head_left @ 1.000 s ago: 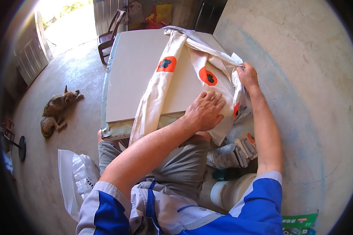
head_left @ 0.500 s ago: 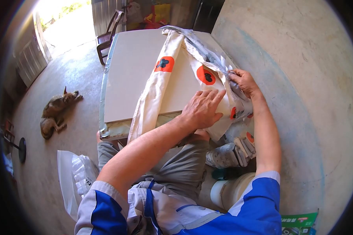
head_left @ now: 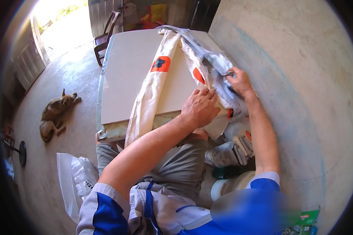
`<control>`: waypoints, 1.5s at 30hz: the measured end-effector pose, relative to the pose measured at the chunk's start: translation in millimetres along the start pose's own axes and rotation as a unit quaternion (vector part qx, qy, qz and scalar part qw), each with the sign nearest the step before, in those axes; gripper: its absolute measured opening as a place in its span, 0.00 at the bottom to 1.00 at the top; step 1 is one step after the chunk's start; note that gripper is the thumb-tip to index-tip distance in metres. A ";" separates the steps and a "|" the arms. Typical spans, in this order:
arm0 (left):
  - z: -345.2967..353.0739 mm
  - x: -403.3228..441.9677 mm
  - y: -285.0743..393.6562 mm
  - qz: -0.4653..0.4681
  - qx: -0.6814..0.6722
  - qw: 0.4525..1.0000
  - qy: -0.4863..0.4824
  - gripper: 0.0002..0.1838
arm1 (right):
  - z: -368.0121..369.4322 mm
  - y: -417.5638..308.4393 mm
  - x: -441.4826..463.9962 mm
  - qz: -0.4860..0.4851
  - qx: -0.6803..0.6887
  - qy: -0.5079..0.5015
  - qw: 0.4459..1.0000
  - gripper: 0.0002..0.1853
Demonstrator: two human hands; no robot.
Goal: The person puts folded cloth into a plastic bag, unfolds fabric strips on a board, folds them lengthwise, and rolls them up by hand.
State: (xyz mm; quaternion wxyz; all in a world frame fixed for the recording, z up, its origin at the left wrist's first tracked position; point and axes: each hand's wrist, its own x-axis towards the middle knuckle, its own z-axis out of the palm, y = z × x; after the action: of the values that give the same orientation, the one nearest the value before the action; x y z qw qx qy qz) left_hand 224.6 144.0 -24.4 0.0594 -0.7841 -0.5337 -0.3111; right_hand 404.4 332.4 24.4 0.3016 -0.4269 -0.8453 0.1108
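The long white cloth with orange-red patches [head_left: 149, 92] drapes over the pale, flat-topped table [head_left: 123, 70]. Your left hand [head_left: 201, 105] presses it, fingers unclenched; your right hand [head_left: 239, 82] pinches its greyish gathered edge. It looks light, limp and easily creased: best gripped by that edge, braced beside the fold.

Cloth [head_left: 151, 92] lies across the board [head_left: 125, 70] on the table [head_left: 100, 90]. A dog [head_left: 54, 111] lies to the left, a chair [head_left: 102, 42] beyond the dog.
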 end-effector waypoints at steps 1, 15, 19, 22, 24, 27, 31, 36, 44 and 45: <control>-0.9 -0.2 -0.2 0.001 0.001 1.000 0.000 0.32 | -2.5 4.4 2.1 0.008 -0.017 0.042 0.999 0.13; -3.1 0.2 1.2 0.002 0.007 1.000 -0.013 0.31 | 12.0 -36.4 -21.9 -0.113 -0.090 -0.051 0.988 0.16; 0.7 -1.1 1.1 0.006 0.010 1.000 0.002 0.30 | 19.7 -31.6 -16.6 -0.096 -0.083 -0.053 0.990 0.14; 0.3 -1.5 -0.1 0.007 0.004 1.000 0.003 0.30 | 20.9 -27.9 -12.8 -0.087 -0.056 0.000 0.995 0.12; 0.1 -2.0 -0.8 0.008 0.004 1.000 0.005 0.30 | 18.2 -18.3 -4.5 -0.060 -0.063 0.058 0.995 0.11; 0.9 -1.4 0.1 0.006 0.005 1.000 0.003 0.29 | 11.4 17.6 19.8 0.019 -0.138 0.166 0.976 0.13; -2.8 -1.1 0.8 0.008 0.007 1.000 0.007 0.28 | 8.1 44.0 38.3 0.086 -0.195 0.237 0.948 0.16; -6.7 -0.3 3.9 0.009 -0.013 0.999 0.027 0.24 | 21.3 14.9 13.9 -0.051 -0.079 0.115 0.989 0.20; -4.3 12.9 -3.1 0.024 -0.035 0.999 0.013 0.07 | 27.2 -0.8 8.7 -0.058 -0.131 0.017 0.990 0.15; -7.6 14.2 -3.9 0.015 -0.042 0.999 0.008 0.06 | 26.9 0.9 10.7 -0.051 -0.127 0.016 0.990 0.15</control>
State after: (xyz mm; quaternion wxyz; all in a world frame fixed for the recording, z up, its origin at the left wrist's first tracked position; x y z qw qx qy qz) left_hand 221.2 153.7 -11.5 0.0354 -0.7912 -0.5083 -0.3382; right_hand 383.9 343.3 7.1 0.2639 -0.4193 -0.8684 -0.0196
